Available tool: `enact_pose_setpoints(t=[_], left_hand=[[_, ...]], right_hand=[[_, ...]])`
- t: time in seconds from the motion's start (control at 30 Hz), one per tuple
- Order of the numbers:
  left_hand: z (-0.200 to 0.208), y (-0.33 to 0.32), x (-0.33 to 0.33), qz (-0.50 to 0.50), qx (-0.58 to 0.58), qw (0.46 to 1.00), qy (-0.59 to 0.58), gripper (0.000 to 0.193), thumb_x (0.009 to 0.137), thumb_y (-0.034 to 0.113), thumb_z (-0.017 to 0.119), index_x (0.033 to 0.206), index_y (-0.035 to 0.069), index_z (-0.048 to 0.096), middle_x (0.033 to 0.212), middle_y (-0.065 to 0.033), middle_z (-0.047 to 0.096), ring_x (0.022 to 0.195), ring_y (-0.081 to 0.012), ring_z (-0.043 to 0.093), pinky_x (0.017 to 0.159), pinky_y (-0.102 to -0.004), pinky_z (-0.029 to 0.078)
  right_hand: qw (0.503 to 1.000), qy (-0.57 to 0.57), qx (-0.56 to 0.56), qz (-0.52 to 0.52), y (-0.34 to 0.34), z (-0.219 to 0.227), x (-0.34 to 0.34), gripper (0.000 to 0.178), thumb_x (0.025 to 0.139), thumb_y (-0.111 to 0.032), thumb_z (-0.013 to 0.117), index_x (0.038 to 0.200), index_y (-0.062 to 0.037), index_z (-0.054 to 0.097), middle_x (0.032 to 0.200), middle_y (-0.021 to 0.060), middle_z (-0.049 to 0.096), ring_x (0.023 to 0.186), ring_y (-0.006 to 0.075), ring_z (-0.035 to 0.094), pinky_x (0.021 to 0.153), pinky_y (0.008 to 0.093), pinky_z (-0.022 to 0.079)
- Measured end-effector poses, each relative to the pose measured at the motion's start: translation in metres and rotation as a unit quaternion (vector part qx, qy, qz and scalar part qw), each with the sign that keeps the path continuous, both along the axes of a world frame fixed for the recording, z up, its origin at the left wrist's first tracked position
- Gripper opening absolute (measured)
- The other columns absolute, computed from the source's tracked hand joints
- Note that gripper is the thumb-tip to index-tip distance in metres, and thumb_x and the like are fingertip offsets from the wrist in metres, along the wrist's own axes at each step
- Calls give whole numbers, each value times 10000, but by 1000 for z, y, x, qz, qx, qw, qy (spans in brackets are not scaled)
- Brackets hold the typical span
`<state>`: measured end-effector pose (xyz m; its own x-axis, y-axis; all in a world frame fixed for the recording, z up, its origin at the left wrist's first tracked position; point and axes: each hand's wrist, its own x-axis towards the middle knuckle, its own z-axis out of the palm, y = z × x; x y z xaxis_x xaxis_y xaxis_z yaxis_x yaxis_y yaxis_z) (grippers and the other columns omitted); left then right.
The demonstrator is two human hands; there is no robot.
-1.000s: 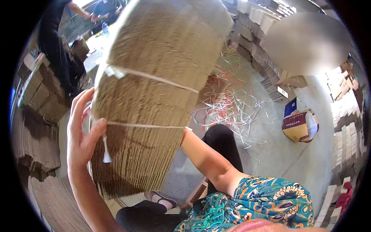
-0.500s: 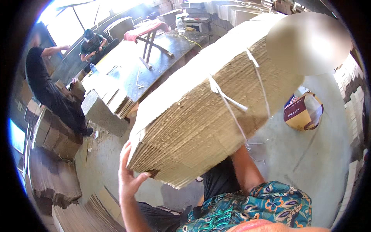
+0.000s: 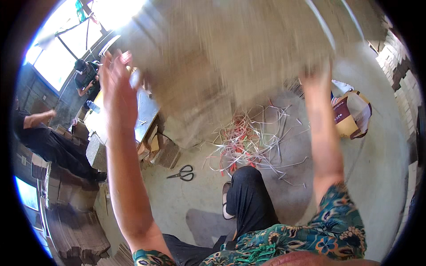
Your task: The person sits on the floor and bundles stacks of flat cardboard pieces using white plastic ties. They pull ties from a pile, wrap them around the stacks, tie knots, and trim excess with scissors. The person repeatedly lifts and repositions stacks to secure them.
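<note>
A large tied bundle of flat brown cardboard sheets [image 3: 239, 48] fills the top of the view, heavily smeared by motion. White straps [image 3: 323, 24] cross its right part. Beside its left end is my left hand [image 3: 119, 73], raised and blurred, with the fingers apart and seemingly free of the cardboard. My right hand [image 3: 317, 76] reaches up to the lower right edge of the bundle; its fingers blur into the cardboard, so their grip cannot be made out.
Loose white and red straps [image 3: 248, 139] lie tangled on the floor before my knee. Black-handled scissors [image 3: 182, 173] rest left of them. A printed bag [image 3: 350, 115] stands at right. Cardboard stacks [image 3: 73, 221] line the left. Two people are near the worktable [image 3: 148, 111].
The bundle has gone up and away from me, uncovering the strap tangle and scissors. Both arms now stretch forward. My left hand has come off the bundle's near corner.
</note>
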<state>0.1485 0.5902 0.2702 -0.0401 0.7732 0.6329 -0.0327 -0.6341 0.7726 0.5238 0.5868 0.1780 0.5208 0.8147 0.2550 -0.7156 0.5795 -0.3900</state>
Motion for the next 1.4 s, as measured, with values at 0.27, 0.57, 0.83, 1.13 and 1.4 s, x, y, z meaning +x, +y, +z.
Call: enact_pose_setpoints(t=[0.27, 0.57, 0.83, 1.13, 1.4], left_hand=[[-62, -41, 11, -59, -39, 991, 110, 701, 851, 347, 603, 1369, 2, 282, 1351, -176, 380, 1221, -277, 406, 1008, -396, 323], [-247, -224, -95, 86, -449, 889, 34, 363, 933, 220, 491, 1239, 27, 472, 1124, -97, 583, 1046, -193, 553, 880, -340, 458], [-343, -277, -123, 160, -574, 798, -92, 318, 932, 200, 494, 1197, 24, 499, 1095, -114, 594, 990, -188, 579, 857, -311, 465], [-413, -275, -127, 162, -636, 747, -105, 336, 888, 149, 566, 1170, -25, 509, 1032, -95, 611, 940, -150, 579, 804, -265, 457], [-402, -247, -140, 148, -575, 804, -36, 318, 898, 137, 542, 1177, -13, 510, 1049, -101, 609, 948, -161, 582, 801, -279, 466]], right_hand=[[866, -457, 57, -196, 170, 175, 42, 664, 860, -443, 539, 1292, 32, 369, 1190, 166, 545, 1026, 282, 560, 810, 340, 476], [827, -432, -329, 145, 7, -282, -36, 253, 912, -193, 519, 1098, -25, 554, 925, 77, 644, 753, 126, 615, 651, 250, 494], [615, -624, -413, 248, -86, -442, -133, 283, 835, -216, 614, 1047, -31, 580, 900, 98, 652, 688, 141, 623, 625, 290, 494], [430, -858, -276, 44, 77, -440, -235, 389, 791, -239, 594, 1128, -50, 552, 1136, 183, 573, 1031, 346, 556, 862, 396, 451], [517, -821, -190, 151, 64, -403, -250, 161, 831, -160, 573, 856, -19, 647, 765, 65, 642, 507, 127, 544, 528, 282, 461]])
